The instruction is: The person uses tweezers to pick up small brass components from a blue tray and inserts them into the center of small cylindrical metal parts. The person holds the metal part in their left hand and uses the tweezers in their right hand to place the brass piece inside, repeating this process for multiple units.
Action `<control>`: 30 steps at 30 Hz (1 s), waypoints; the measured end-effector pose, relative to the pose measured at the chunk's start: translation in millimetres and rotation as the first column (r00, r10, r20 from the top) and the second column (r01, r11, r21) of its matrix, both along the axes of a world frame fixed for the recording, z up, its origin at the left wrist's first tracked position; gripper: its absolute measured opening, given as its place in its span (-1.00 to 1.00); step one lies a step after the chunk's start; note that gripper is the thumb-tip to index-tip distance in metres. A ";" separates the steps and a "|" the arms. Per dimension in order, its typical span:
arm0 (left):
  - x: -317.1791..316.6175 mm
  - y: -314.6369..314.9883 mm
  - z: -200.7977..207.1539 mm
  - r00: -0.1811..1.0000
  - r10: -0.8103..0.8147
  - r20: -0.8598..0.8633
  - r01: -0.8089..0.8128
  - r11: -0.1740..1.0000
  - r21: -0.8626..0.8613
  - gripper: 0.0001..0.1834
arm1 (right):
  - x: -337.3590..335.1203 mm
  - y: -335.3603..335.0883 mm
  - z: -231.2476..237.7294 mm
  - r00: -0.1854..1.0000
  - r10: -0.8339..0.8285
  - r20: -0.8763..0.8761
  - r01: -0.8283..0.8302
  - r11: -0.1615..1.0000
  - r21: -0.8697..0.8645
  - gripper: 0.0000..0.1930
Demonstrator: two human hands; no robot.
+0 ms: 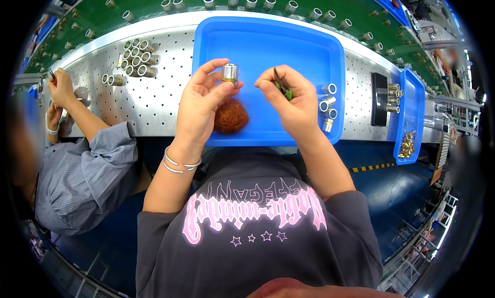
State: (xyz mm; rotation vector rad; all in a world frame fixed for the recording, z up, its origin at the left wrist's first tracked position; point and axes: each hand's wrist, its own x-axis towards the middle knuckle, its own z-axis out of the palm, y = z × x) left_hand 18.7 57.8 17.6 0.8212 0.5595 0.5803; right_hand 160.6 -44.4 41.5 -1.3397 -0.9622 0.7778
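Head view: hands (202, 95) with metal cylinder (230, 73) left, green-and-dark tool (287, 93) right.

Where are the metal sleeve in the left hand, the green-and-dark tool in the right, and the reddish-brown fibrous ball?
Metal sleeve (230, 72): head view, side wall.
Green-and-dark tool (287, 93): head view, green part.
Reddish-brown fibrous ball (232, 116): head view, visible middle.

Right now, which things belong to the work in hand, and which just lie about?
Apparently in use:
silver metal cylinder in left hand
thin dark tool in right hand
reddish-brown fibrous ball
large blue plastic tray

Probably lying about:
flat black rectangular object
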 end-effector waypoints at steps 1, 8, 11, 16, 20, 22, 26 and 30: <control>0.0 -1.3 -0.6 1.000 0.015 -0.015 -0.014 0.998 0.061 -0.53 | -0.6 0.7 -2.7 0.999 -0.016 0.040 0.017 1.000 -0.011 -0.91; 0.0 -8.0 0.0 0.996 0.072 -0.055 -0.055 0.962 0.269 -0.53 | -4.1 4.1 -2.0 0.983 -0.019 0.180 0.033 0.996 -0.078 -0.77; -0.8 -9.0 -0.6 0.997 0.058 -0.043 -0.044 0.961 0.273 -0.53 | -4.2 5.2 1.9 0.966 0.011 0.257 0.004 0.998 -0.058 -0.78; -1.3 -8.4 0.0 0.998 0.045 -0.047 -0.030 0.957 0.288 -0.53 | -2.3 6.5 -3.1 0.944 0.016 0.329 -0.020 1.000 0.010 -0.81; -1.5 -8.8 0.1 0.998 0.044 -0.044 -0.029 0.952 0.305 -0.54 | -0.3 6.5 -3.0 0.924 0.030 0.382 -0.032 0.999 0.000 -0.83; -1.3 -8.6 -0.6 0.998 0.046 -0.042 -0.031 0.950 0.310 -0.54 | -1.4 7.2 -2.3 0.922 0.012 0.388 -0.011 1.000 -0.005 -0.84; -1.2 -9.1 -1.9 0.998 0.046 -0.041 -0.032 0.959 0.283 -0.55 | -2.7 7.7 2.3 0.907 -0.009 0.421 0.019 1.000 -0.018 -0.84; -0.2 -9.1 -1.5 0.997 0.050 -0.066 -0.032 0.968 0.251 -0.56 | -2.8 8.3 -3.4 0.905 -0.003 0.425 0.011 1.000 -0.015 -0.84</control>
